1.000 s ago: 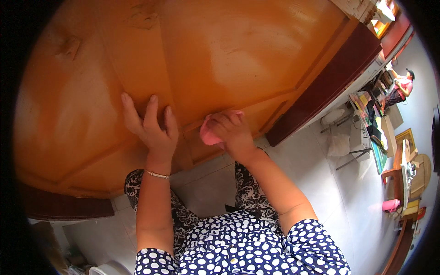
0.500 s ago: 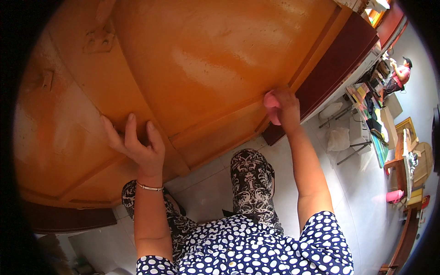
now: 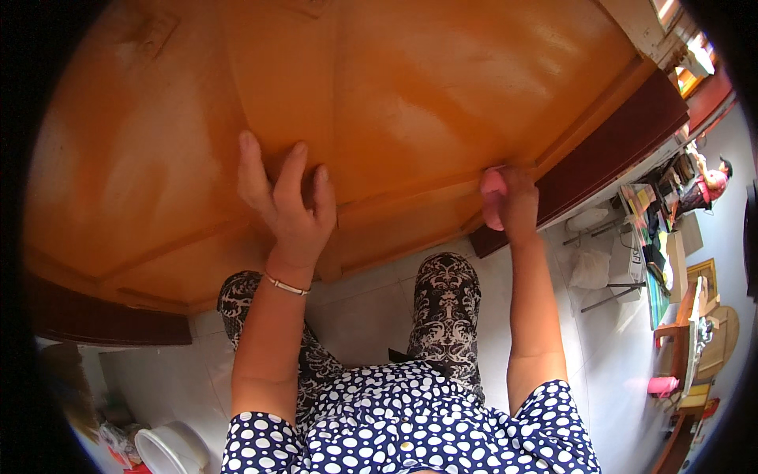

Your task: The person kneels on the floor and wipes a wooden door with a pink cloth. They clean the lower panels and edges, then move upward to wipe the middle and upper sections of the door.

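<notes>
Fingers of the left hand [image 3: 290,207] lie spread flat against the orange wooden door [image 3: 410,103]. Right hand [image 3: 515,204] grips a pink cloth [image 3: 493,199], pressing it to the door's lower right panel edge.

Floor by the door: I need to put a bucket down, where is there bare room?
Bare tile lies between the knees below the wooden door, and right of the right arm toward the white stool. The far right is crowded with furniture; a white bowl sits lower left.
</notes>
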The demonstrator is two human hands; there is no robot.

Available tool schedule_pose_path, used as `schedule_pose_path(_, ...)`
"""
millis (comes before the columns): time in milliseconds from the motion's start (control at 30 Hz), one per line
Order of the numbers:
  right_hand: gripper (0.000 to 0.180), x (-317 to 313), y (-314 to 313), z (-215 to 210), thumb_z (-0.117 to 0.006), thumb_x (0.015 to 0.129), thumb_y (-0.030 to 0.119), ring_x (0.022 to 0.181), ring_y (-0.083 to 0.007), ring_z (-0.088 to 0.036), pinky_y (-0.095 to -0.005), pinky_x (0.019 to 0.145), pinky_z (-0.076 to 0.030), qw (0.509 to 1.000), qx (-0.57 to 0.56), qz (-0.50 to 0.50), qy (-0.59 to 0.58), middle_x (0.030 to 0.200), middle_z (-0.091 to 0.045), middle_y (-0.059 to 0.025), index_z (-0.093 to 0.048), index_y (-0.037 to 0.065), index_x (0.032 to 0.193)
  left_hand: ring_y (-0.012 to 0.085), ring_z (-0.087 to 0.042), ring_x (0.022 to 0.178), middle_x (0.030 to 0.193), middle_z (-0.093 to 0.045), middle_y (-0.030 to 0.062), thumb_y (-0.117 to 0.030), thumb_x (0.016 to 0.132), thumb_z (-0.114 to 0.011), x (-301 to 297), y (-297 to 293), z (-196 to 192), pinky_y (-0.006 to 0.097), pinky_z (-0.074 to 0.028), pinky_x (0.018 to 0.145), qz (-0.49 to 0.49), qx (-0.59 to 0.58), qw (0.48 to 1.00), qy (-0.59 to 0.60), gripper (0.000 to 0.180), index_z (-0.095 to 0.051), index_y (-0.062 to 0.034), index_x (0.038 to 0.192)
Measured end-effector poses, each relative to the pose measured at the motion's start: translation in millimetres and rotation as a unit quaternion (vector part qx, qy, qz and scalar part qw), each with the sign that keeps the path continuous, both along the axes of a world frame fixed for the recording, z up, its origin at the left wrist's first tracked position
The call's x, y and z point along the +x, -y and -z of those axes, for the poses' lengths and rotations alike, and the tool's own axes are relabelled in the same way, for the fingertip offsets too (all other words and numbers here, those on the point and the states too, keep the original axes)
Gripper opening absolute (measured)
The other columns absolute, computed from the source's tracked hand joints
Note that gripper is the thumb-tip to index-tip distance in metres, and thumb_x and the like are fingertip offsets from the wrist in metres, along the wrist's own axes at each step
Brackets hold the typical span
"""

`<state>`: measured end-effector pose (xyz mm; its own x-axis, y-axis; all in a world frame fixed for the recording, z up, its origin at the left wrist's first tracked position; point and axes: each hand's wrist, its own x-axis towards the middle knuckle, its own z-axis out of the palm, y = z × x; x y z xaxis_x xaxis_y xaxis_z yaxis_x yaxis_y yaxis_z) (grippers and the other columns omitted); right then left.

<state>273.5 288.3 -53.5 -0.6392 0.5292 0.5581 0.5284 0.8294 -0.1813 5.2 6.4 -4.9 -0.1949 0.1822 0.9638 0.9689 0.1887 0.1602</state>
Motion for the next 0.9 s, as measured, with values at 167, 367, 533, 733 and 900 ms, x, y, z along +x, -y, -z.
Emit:
schedule_pose_path(167, 0.049, -50, 89, -16, -0.073, 0.059, -0.002, 0.102, -0.0332, -0.061, -0.0452, 0.082, -0.049, 0.997, 0.052, -0.064, -0.011, 0.111, -0.065, -0.01, -0.065, 0.008, 0.106, 0.04, -0.032, 0.138, 0.153, -0.029, 0.0268, -0.009, 0.088, -0.066, -2, -4, 1, 0.048, -0.031, 0.109, 0.03, 0.051, 0.998, 0.0, 0.041, -0.056, -0.0058, 0.127)
schedule_pose_path(367, 0.044, -96, 160, -13, -0.07, 0.064, 0.009, 0.109, -0.0304, -0.057, -0.0452, 0.086, -0.044, 0.985, 0.097, -0.139, 0.036, 0.116, -0.063, -0.0097, -0.064, 0.008, 0.108, 0.0426, -0.028, 0.14, 0.153, -0.025, 0.0286, -0.01, 0.089, -0.066, -2, -3, 0, 0.049, -0.028, 0.112, 0.03, 0.025, 0.999, -0.011, 0.043, -0.053, -0.0034, 0.13)
schedule_pose_path(533, 0.037, -131, 199, -4, -0.062, 0.071, 0.014, 0.109, -0.0283, -0.055, -0.0452, 0.085, -0.042, 0.971, 0.146, -0.19, 0.025, 0.119, -0.061, -0.0101, -0.063, 0.007, 0.107, 0.0423, -0.033, 0.137, 0.152, -0.029, 0.0273, -0.01, 0.089, -0.066, -3, -6, 2, 0.049, -0.032, 0.109, 0.036, 0.041, 0.998, -0.001, 0.039, -0.058, -0.0048, 0.126)
schedule_pose_path(733, 0.059, -115, 182, -14, -0.077, 0.058, 0.01, 0.113, -0.0282, -0.054, -0.045, 0.093, -0.041, 0.971, 0.08, -0.225, 0.014, 0.121, -0.06, -0.0077, -0.062, 0.008, 0.115, 0.0463, -0.026, 0.141, 0.154, -0.02, 0.0319, -0.014, 0.093, -0.063, -7, 0, 3, 0.051, -0.026, 0.114, 0.018, 0.003, 1.0, -0.02, 0.041, -0.051, -0.0001, 0.13)
schedule_pose_path(900, 0.057, -73, 131, -21, -0.078, 0.058, 0.011, 0.109, -0.029, -0.055, -0.0412, 0.09, -0.043, 0.985, 0.074, -0.145, 0.05, 0.118, -0.06, -0.0083, -0.064, 0.011, 0.112, 0.0451, -0.027, 0.14, 0.154, -0.021, 0.0296, -0.012, 0.092, -0.063, -6, -1, 5, 0.052, -0.028, 0.112, 0.009, -0.001, 1.0, -0.005, 0.04, -0.053, -0.0025, 0.129)
